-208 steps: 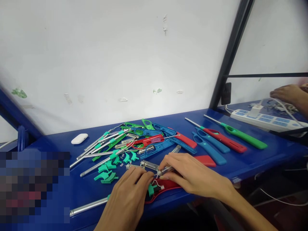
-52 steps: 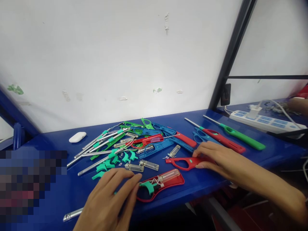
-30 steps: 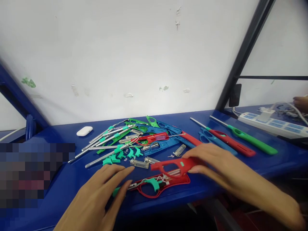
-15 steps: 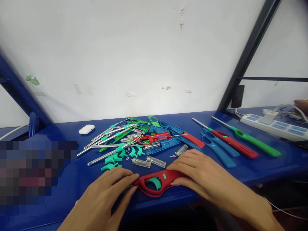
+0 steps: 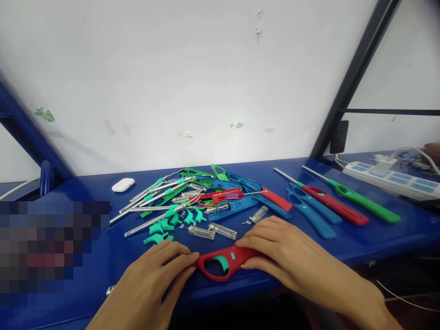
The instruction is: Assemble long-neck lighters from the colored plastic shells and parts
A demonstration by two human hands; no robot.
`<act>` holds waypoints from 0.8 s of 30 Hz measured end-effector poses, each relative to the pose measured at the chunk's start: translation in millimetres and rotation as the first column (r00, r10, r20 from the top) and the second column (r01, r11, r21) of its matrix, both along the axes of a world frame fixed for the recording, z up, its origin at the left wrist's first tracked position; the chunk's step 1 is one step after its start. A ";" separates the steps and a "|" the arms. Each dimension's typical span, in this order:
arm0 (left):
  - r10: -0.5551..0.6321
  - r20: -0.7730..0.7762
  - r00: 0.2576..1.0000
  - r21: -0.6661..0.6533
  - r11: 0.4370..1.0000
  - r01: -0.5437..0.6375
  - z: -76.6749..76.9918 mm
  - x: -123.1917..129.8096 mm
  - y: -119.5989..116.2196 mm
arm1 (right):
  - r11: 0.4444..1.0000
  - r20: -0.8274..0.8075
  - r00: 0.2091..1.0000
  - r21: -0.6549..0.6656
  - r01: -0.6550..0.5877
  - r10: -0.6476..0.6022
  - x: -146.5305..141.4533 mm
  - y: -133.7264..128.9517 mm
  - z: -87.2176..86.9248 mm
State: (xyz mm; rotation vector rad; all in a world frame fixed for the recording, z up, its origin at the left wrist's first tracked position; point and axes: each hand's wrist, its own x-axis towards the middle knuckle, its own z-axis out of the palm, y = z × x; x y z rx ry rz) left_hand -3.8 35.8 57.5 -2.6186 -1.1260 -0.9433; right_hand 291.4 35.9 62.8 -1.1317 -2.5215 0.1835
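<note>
A red lighter body (image 5: 237,257) with a teal trigger (image 5: 222,262) in its loop lies across the front edge of the table, between my hands. My left hand (image 5: 161,270) pinches its narrow left end. My right hand (image 5: 285,252) is closed round the wide right end and hides it. Just behind are clear fuel tanks (image 5: 222,231) and several loose teal triggers (image 5: 156,228). Farther back lies a pile of metal tubes (image 5: 144,223), green and blue casing halves (image 5: 237,207) and an open red casing (image 5: 220,197).
To the right lie a red lighter (image 5: 337,205), a green lighter (image 5: 367,200) and blue casings (image 5: 314,217). A white power strip (image 5: 395,181) is at the far right, near another person's hand (image 5: 432,149). A white case (image 5: 123,184) sits at the back left.
The gap along the red body's loop has closed, and its halves now look flush. My left hand has shifted slightly at the narrow end; both hands keep their hold.
</note>
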 end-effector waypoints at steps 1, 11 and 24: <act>-0.007 0.000 1.000 -0.014 1.000 0.007 -0.3 0.1 -0.2 | 1.000 -0.010 1.000 -0.001 -0.002 0.002 0.0 -0.3 -0.8; -0.027 -0.150 0.988 0.048 0.998 0.035 -8.7 1.9 -1.7 | 0.998 -0.070 0.998 -0.062 -0.005 0.000 0.4 -4.3 -1.6; 0.197 -0.286 0.938 0.236 0.963 -0.130 -24.0 -43.5 -4.4 | 0.995 -0.039 0.997 0.083 -0.057 0.060 4.4 2.4 -12.1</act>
